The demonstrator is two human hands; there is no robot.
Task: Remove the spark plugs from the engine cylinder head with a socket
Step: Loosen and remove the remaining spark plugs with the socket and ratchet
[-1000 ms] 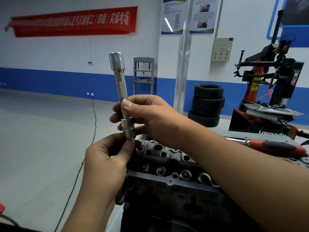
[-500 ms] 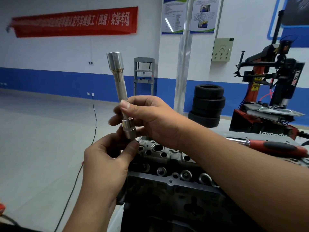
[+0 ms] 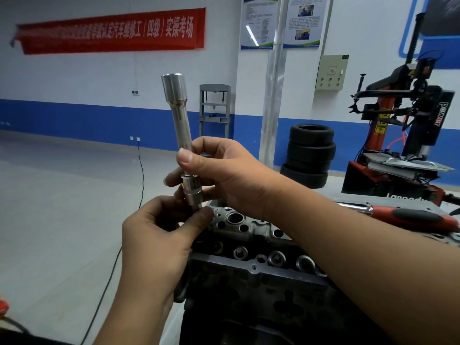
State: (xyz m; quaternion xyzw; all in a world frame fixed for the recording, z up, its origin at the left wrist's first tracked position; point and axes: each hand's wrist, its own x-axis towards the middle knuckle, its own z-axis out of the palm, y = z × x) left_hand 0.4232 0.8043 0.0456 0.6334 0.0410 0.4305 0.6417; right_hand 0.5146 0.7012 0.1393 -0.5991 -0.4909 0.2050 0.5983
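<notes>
A person holds a long socket [image 3: 183, 135] upright above the cylinder head [image 3: 251, 247], the right hand [image 3: 224, 175] wrapped around its shaft and the left hand [image 3: 159, 235] pinching its lower end with the fingers clamped on it. The tool appears to be in assembly or inspection, so the work looks barely begun: the socket is not yet in any plug well, and no removed spark plug is in view. Whether plugs sit in the wells cannot be told. A red-handled ratchet [image 3: 408, 216] lies on the surface behind the right forearm, apparently unattached. Stacked tyres [image 3: 310, 155] and a tyre changer [image 3: 408, 135] stand beyond, well clear of the engine.
</notes>
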